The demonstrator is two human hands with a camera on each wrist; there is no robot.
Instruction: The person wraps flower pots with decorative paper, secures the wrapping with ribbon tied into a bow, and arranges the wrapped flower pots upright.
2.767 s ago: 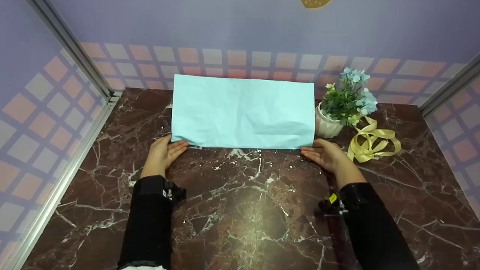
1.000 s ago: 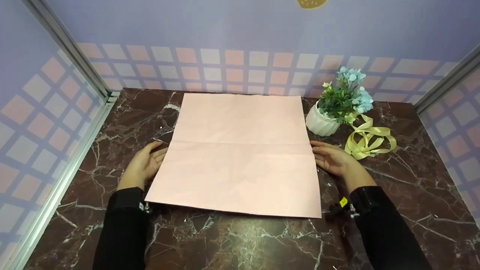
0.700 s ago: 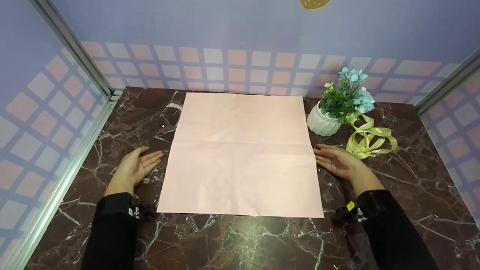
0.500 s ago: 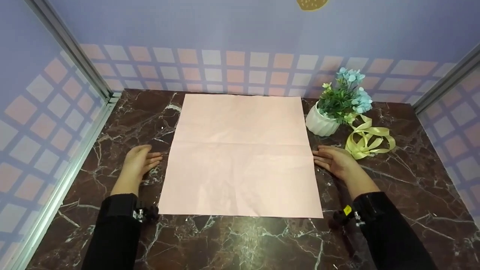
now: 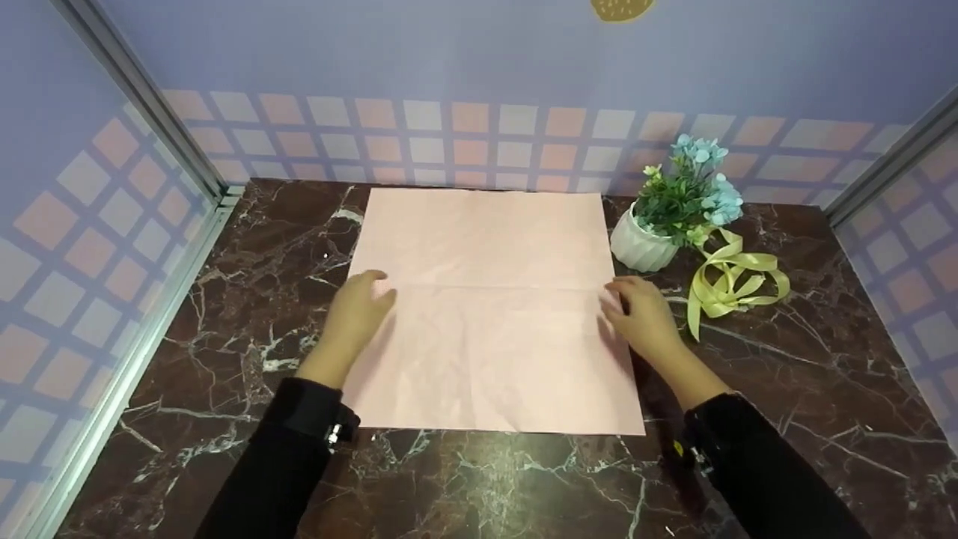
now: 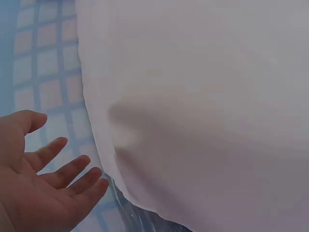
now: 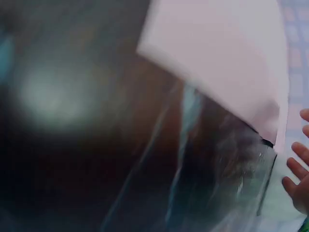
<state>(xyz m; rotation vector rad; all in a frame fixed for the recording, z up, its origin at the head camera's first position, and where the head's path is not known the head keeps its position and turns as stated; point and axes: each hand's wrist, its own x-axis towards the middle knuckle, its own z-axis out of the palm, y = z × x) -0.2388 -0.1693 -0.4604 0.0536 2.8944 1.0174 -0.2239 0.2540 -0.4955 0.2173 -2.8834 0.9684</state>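
A square sheet of pale pink paper [image 5: 486, 352] lies flat on the dark marbled table, with a crease running across its middle. My left hand [image 5: 358, 311] is over the sheet's left edge, fingers relaxed and spread. In the left wrist view that left hand [image 6: 53, 179] shows an open palm beside the paper [image 6: 203, 72], holding nothing. Over the right edge hovers my right hand [image 5: 636, 311], its fingers loosely bent and a shadow under it on the paper. The right wrist view catches only the fingers [image 7: 300, 159] at its right border, apart from the paper [image 7: 222, 58].
Just right of the sheet stands a white pot [image 5: 642, 243] with blue artificial flowers [image 5: 703, 176]. A loose yellow ribbon [image 5: 737, 281] lies beside it. Panelled walls with a checked border close off the back and both sides of the marbled table [image 5: 486, 486].
The folded sheet, blue side up at first, was opened out with its pink side up. Both hands then left its edges and have just moved inward over the paper.
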